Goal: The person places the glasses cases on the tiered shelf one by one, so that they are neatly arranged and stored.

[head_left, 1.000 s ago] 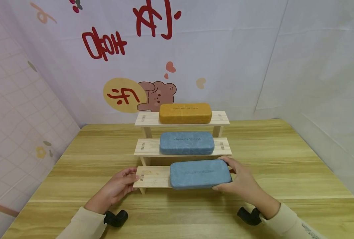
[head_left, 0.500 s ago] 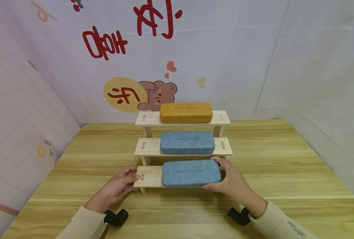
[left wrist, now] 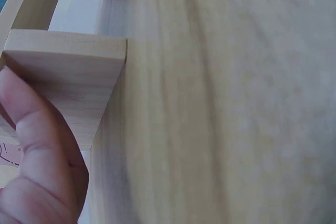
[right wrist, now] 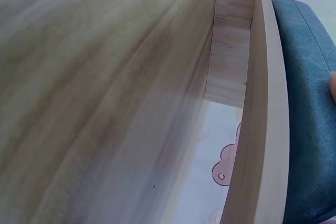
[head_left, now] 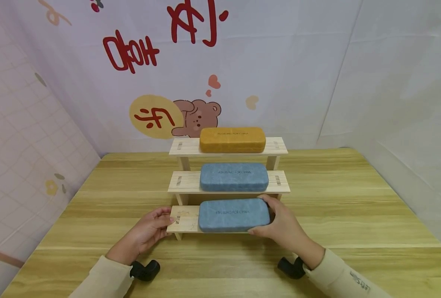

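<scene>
A blue glasses case (head_left: 234,215) lies on the lowest board of a pale wooden three-tier stand (head_left: 185,224). My right hand (head_left: 281,223) grips its right end, the thumb at the front edge and fingers behind. In the right wrist view the blue case (right wrist: 307,119) sits against the board's top, with a fingertip on its side. My left hand (head_left: 151,229) holds the left end of that lowest board, thumb on top and fingers partly hidden. The left wrist view has my left thumb (left wrist: 37,140) close up beside the stand's leg (left wrist: 73,72).
Another blue glasses case (head_left: 234,178) rests on the middle board and a mustard-yellow one (head_left: 232,140) on the top board. The stand is on a wood-grain table (head_left: 339,198). A printed cloth wall (head_left: 280,62) rises behind the table, with more cloth at both sides.
My right hand has slid the lowest blue glasses case leftward along the board, nearly in line with the cases above. My left hand keeps its hold on the board's end.
</scene>
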